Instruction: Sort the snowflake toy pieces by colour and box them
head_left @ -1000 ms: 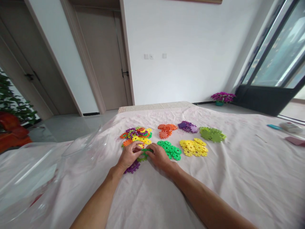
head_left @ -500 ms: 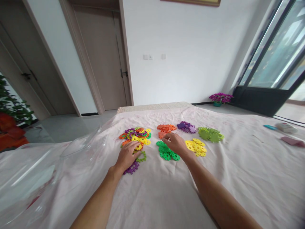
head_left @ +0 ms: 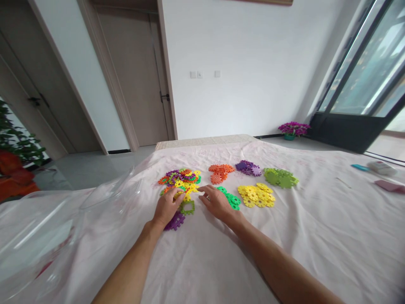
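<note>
A mixed pile of flat plastic flower and gear-shaped pieces [head_left: 180,175] lies left of centre on the cloth. Over its near side is my left hand [head_left: 167,207], thumb and fingers pinched together. A bit of orange shows at their tips, too small to make out. My right hand [head_left: 218,203] reaches in from the right, its fingers apart beside the pile's yellow flower pieces, nothing seen between them. It partly covers a group of green flower pieces [head_left: 233,199]. Close to my left hand lie a lime square frame piece [head_left: 188,207] and purple gear pieces [head_left: 175,221].
Single-colour groups lie to the right: orange pieces [head_left: 220,172], purple pieces [head_left: 248,167], yellow flowers [head_left: 257,195] and lime pieces [head_left: 281,177]. A clear plastic container [head_left: 41,236] stands at the left. A pink cloth-like item [head_left: 390,186] rests at the right edge.
My right hand has moved left from the green group to beside the mixed pile, uncovering more yellow flowers. My left hand's fingers have drawn together over the pile.
</note>
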Motion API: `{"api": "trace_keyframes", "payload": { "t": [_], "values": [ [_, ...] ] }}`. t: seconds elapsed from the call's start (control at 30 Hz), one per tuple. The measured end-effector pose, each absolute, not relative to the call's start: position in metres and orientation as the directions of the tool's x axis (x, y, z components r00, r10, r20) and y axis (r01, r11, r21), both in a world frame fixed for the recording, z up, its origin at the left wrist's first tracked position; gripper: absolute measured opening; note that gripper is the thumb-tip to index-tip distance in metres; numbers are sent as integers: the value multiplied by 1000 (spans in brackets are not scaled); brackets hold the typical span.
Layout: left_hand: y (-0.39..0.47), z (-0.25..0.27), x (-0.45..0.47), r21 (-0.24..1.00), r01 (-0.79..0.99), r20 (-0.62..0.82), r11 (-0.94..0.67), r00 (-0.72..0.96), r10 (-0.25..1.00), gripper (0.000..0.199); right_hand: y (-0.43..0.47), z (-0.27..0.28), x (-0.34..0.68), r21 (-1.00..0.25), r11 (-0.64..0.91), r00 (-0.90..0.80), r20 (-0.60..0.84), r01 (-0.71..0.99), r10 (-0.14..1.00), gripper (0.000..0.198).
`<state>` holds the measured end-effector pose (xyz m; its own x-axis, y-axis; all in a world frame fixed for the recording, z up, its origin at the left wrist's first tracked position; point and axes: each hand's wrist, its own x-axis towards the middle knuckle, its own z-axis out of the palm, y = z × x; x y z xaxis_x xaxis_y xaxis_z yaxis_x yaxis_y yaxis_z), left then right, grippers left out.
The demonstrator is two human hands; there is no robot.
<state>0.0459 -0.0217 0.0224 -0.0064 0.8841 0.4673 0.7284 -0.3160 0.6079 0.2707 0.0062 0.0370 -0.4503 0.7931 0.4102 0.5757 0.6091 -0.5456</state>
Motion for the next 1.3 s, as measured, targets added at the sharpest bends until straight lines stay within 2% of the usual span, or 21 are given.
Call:
{"api": "trace_keyframes", "payload": {
  "t": [0.13,0.27,0.4,0.5,0.67,0.73,0.8,0.87,0.93,1.03,1.1,1.2,1.23,1.3],
  "values": [
    [-23,25,54,742,565,417,-361,32,908,26,7,31,264,-649,603,-424,434,464,795,40],
    [-24,26,64,778,509,379,-367,85,922,26,8,33,262,-739,534,-471,330,410,818,21],
    [-22,23,60,805,502,385,-316,-37,922,26,13,39,269,-788,499,-496,291,360,818,18],
    [-19,21,51,777,554,438,-298,-136,889,26,27,44,283,-807,433,-360,295,402,885,19],
    [-16,18,43,760,559,453,-332,-89,887,24,62,39,319,-927,257,1,268,273,963,32],
    [-15,18,42,748,569,463,-342,-78,883,25,71,34,330,-927,210,130,260,310,957,40],
    [-14,17,39,703,625,503,-339,-101,858,25,71,29,332,-886,212,173,305,413,936,42],
    [-13,17,34,633,708,555,-313,-133,821,24,63,27,323,-813,280,103,381,510,919,37],
    [-12,15,27,547,796,586,-259,-144,797,22,46,28,305,-732,392,-56,438,557,897,33],
    [-10,9,16,435,889,563,-143,-145,814,23,16,31,273,-609,592,-390,445,528,806,29],
    [-10,5,11,387,917,523,-91,-137,841,29,-3,32,257,-524,690,-542,432,499,721,29],
    [-9,-1,7,355,933,491,-56,-135,861,35,-19,32,247,-398,745,-639,385,535,665,48],
    [-9,-2,6,356,933,490,-48,-143,860,35,-21,32,247,-373,745,-651,365,553,666,48],
    [-7,-5,4,366,930,496,-47,-152,855,33,-22,33,248,-344,747,-671,332,569,663,36]
  ]
}}
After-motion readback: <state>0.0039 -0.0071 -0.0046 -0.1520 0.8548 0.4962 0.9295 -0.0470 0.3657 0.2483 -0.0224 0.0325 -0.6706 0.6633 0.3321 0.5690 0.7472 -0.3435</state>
